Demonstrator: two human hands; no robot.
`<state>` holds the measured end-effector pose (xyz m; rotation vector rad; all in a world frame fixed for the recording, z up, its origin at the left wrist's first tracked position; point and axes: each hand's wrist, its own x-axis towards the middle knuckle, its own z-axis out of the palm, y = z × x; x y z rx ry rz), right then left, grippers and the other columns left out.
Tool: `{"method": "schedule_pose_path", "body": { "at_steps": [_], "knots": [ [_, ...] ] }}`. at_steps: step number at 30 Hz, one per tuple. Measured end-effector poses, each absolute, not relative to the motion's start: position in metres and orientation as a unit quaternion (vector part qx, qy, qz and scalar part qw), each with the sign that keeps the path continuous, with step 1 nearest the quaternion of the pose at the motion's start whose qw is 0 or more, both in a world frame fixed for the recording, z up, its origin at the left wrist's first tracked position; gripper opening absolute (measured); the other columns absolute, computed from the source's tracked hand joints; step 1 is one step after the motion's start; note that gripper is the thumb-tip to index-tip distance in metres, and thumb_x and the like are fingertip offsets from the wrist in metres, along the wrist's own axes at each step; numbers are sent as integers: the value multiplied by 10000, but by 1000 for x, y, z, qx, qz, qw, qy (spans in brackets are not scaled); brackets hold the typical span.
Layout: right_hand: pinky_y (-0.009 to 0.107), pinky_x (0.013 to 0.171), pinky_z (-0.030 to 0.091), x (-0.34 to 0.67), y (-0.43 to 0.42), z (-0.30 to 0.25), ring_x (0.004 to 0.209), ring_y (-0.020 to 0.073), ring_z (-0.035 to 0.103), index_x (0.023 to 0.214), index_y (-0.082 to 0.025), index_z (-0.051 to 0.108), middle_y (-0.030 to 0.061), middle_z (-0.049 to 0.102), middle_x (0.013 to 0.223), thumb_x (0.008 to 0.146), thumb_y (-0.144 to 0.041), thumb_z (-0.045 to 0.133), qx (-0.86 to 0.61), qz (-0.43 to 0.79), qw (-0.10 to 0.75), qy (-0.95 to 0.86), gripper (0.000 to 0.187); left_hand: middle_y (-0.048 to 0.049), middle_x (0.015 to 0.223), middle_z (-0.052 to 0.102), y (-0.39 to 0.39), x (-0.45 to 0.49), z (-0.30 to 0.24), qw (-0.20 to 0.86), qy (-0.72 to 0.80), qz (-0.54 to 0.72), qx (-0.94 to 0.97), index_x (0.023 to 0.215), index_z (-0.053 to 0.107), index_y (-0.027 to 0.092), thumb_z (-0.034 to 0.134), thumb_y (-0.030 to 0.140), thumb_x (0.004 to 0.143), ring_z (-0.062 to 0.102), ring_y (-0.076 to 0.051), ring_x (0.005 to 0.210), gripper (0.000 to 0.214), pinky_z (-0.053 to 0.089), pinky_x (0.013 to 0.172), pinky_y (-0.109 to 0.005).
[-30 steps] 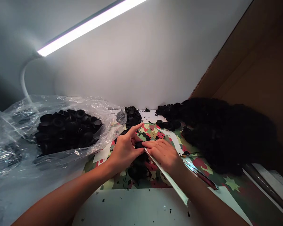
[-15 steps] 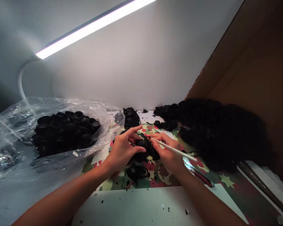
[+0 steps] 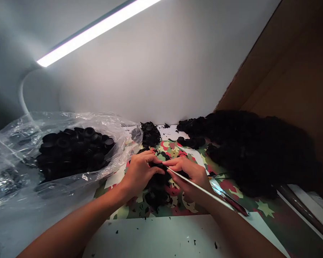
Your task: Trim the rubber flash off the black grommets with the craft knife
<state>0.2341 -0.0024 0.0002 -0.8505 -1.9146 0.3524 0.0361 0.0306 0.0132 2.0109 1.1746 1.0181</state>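
In the middle of the head view, my left hand (image 3: 140, 169) is closed, thumb and fingers pinching a black rubber plug (image 3: 158, 166). My right hand (image 3: 191, 175) grips a thin white stick (image 3: 204, 191) that slants back over the wrist. Its front end meets the plug between my fingertips; the exact contact is hidden. Beneath both hands lies a heap of black rubber scraps (image 3: 156, 197) on a camouflage-patterned sheet (image 3: 190, 204). Close to my right forearm rests a tool with a dark red handle (image 3: 239, 208).
An open clear plastic bag (image 3: 118, 157) holds many black ribbed plugs (image 3: 78, 150) on the left. A big black pile (image 3: 258, 154) fills the right, against a cardboard panel (image 3: 293, 71). Behind stands a small black pile (image 3: 150, 134). A lit lamp (image 3: 97, 34) hangs above.
My left fingers have closed from a wide spread onto the black plug. The right hand has come slightly lower, and the stick now tilts more steeply, its front end at the plug.
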Motion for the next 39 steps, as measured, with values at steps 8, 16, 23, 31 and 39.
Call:
{"method": "schedule_pose_path", "body": {
  "at_steps": [8,16,23,31,39],
  "knots": [
    [362,849,559,229,0,-1,951,193,731,963,-212,639,70,776,1042,940,-104,598,-281,47,474,-833,117,35,721,539,33,33,14,285,444,375,762,644,672,152,744,-123,640,518,-112,663,284,385,611,-227],
    [368,801,561,223,-2,-3,934,214,742,977,-192,658,89,780,1028,949,-91,563,-287,16,447,-847,142,28,683,505,34,34,14,277,445,358,773,617,649,160,673,-100,645,493,-131,646,262,387,611,-240],
    [409,854,539,222,-6,-5,1009,235,708,1118,-173,625,115,757,1076,956,-58,536,-294,2,404,-866,218,28,669,504,34,33,14,276,451,353,772,595,614,167,666,-64,644,484,-133,624,242,376,594,-246],
    [406,834,542,214,-8,-12,967,240,699,1018,-173,612,127,751,1056,951,-40,520,-316,-25,430,-845,174,36,631,543,35,32,12,356,473,332,734,612,612,161,776,102,673,481,-130,607,185,340,566,-251],
    [344,785,579,221,-12,2,829,195,730,790,-236,630,33,779,1023,959,-228,599,-425,208,467,-747,172,28,638,568,37,30,10,409,468,326,712,599,603,164,810,278,690,489,-129,598,254,342,546,-249]
  ]
}}
